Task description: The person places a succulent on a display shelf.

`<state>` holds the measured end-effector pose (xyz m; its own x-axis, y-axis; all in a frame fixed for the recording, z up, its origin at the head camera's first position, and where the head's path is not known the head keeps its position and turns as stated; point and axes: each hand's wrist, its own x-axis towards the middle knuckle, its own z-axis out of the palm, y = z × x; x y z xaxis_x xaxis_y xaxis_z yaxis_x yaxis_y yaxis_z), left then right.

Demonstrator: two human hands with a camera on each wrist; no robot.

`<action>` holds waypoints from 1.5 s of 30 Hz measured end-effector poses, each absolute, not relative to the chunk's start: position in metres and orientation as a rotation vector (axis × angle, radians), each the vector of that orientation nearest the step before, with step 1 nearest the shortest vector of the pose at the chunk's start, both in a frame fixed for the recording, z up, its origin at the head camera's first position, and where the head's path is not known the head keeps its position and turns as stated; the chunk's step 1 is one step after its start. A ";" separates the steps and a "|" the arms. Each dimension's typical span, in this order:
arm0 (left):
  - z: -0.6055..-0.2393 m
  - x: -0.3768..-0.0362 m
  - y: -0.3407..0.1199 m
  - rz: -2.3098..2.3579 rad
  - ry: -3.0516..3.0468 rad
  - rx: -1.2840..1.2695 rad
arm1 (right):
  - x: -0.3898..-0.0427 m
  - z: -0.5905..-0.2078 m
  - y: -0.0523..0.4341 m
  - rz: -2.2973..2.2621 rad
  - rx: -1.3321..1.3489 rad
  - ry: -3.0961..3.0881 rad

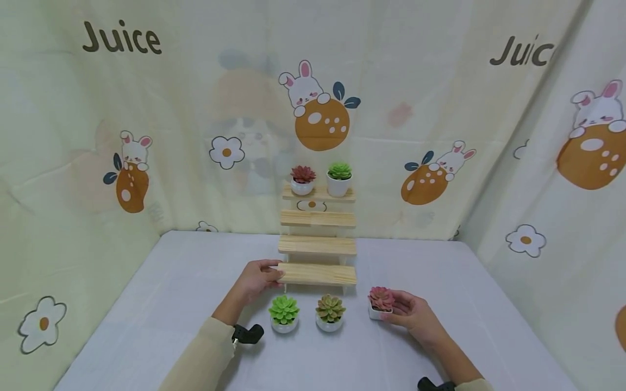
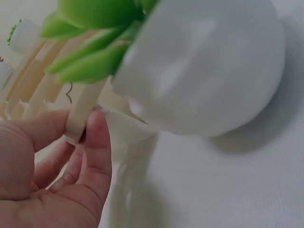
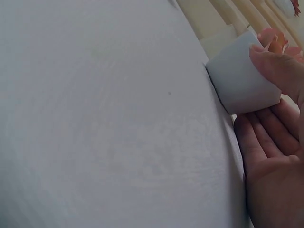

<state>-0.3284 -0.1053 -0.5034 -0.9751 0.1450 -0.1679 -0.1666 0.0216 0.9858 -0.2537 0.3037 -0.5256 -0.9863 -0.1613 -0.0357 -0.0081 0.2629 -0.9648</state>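
In the head view, my left hand (image 1: 255, 281) pinches the left end of the lowest step of a four-tier wooden stand (image 1: 318, 274). The left wrist view shows the thumb and fingers on either side of the board's end (image 2: 84, 111). To the stand's right, my right hand (image 1: 413, 316) grips a pink succulent (image 1: 381, 298) by its square white pot (image 3: 244, 76), which appears to rest on the table. In front of the stand are a bright green succulent (image 1: 283, 310) and an olive-brown succulent (image 1: 330, 308), both in round white pots.
On the top step stand a dark red succulent (image 1: 302, 175) and a green succulent (image 1: 339, 171) in white pots. A white cloth covers the table (image 1: 415, 266). Behind it hangs a cream curtain (image 1: 195, 103) printed with rabbits and flowers.
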 end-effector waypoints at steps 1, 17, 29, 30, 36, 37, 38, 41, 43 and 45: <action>-0.503 -0.328 -0.105 2.050 2.078 -0.020 | -0.254 -0.525 0.303 -1.829 -0.161 2.397; -0.499 -0.326 -0.105 2.050 2.060 -0.061 | -0.258 -0.518 0.288 -1.766 -0.127 2.549; -0.499 -0.326 -0.105 2.054 2.046 -0.046 | -0.269 -0.497 0.263 -1.901 -0.272 2.509; -0.499 -0.326 -0.105 2.055 2.046 -0.046 | -0.270 -0.495 0.261 -1.914 -0.290 2.499; -0.501 -0.327 -0.105 2.056 2.048 -0.054 | -0.277 -0.485 0.249 -1.934 -0.317 2.506; -0.501 -0.327 -0.105 2.054 2.048 -0.059 | -0.278 -0.483 0.247 -1.932 -0.313 2.510; -0.502 -0.327 -0.105 2.052 2.049 -0.063 | -0.279 -0.481 0.246 -1.931 -0.319 2.509; -0.502 -0.328 -0.106 2.051 2.048 -0.071 | -0.281 -0.476 0.241 -1.940 -0.333 2.503; -0.502 -0.328 -0.106 2.057 2.044 -0.069 | -0.283 -0.472 0.238 -1.949 -0.341 2.487; -0.503 -0.328 -0.106 2.065 2.042 -0.067 | -0.285 -0.469 0.234 -1.953 -0.340 2.477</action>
